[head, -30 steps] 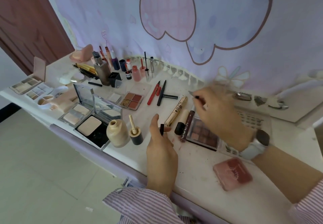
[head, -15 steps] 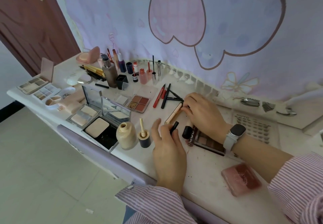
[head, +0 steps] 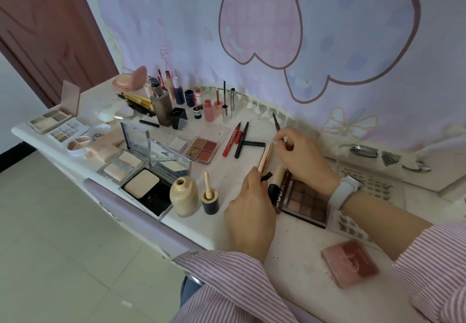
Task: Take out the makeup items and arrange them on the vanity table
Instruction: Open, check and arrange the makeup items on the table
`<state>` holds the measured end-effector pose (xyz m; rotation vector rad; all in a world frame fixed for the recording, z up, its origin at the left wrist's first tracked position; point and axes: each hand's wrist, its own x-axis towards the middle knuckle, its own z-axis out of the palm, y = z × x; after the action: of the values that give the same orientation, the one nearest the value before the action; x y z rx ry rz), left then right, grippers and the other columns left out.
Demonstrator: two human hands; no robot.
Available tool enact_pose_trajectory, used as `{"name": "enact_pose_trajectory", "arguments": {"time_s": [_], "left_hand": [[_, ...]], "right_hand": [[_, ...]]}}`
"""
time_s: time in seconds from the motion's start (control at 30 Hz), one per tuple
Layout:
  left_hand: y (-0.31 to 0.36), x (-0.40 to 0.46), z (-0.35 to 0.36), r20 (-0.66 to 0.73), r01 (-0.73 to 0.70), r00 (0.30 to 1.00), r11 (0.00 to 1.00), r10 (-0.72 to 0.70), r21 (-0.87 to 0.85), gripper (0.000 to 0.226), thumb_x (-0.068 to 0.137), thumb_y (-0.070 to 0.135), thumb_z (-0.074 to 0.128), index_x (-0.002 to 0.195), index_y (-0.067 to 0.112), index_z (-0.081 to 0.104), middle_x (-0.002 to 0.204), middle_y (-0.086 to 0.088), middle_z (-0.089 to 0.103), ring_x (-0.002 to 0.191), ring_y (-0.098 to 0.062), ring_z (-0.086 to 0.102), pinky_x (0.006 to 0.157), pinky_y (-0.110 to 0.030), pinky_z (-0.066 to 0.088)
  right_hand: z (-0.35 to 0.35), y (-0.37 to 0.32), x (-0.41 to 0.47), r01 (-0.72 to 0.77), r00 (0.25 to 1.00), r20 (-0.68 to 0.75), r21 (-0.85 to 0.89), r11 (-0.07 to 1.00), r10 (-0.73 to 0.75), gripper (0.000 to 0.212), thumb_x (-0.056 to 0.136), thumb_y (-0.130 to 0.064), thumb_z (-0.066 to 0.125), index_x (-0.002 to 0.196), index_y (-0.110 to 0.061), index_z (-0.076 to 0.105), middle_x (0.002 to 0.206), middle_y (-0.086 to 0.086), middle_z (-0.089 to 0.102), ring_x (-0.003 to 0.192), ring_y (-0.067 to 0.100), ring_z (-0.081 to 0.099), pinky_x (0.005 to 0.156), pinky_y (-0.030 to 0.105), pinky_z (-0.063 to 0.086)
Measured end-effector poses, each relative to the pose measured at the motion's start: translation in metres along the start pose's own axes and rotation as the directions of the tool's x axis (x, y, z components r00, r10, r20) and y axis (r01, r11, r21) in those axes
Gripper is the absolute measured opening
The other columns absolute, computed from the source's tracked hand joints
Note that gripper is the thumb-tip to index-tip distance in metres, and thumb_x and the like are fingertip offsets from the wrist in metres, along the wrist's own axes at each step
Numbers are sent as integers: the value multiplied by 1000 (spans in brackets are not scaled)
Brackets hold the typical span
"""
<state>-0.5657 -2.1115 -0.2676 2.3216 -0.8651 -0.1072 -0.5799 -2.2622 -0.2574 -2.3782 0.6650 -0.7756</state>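
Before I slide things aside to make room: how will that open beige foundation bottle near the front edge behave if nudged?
The foundation bottle stands upright, uncapped, so a tip would probably spill. Its rounded body likely rolls once down. It looks like glass, so likely heavy and breakable.

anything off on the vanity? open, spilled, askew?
Yes. The foundation bottle near the front edge stands uncapped, and its cap sits beside it upside down with the applicator sticking up. Dark specks and smudges mark the table by the pink compact.
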Motion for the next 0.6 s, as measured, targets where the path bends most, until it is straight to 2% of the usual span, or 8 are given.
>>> {"name": "enact_pose_trajectory", "arguments": {"time_s": [0.1,0.23,0.37,0.5,0.6], "left_hand": [[0,4,2,25,-6,1000,1000,5,24,22,100,33,24,112,24,40,105,6,58,64,-15,47,56,-27,31],[-2,2,2,20,-35,999,999,35,23,25,100,32,28,118,26,43,100,6,61,65,-14,49,56,-26,33],[-6,3,1,25,-52,998,998,52,-26,27,100,33,29,121,28,44,95,6,63,71,-16,57,58,-26,37],[-9,0,1,-15,-26,1000,977,23,-214,23,99,27,36,116,22,51,98,3,63,80,-16,59,68,-29,45],[-12,1,2,-85,-13,996,940,-17,-342,22,97,20,42,113,15,56,102,-1,61,81,-8,53,68,-10,38]], "right_hand": [[2,-4,2,-19,999,45,4,1000,19,10,87,-14,50,83,-11,60,55,-12,49,51,2,48,51,10,36],[0,-5,5,-13,990,138,28,1000,9,16,92,-19,50,90,-11,63,73,-1,61,63,13,53,58,11,37],[-6,-8,5,-7,976,217,53,999,-5,23,95,-17,46,98,-12,68,68,-7,59,57,7,48,57,10,37],[-8,-12,2,-19,949,314,81,997,-7,28,96,-16,42,111,-17,66,65,-14,57,53,4,49,54,10,39],[-14,-13,-4,-64,949,316,140,988,17,28,95,-10,42,110,-19,64,64,-4,59,57,11,54,60,18,43]]}}
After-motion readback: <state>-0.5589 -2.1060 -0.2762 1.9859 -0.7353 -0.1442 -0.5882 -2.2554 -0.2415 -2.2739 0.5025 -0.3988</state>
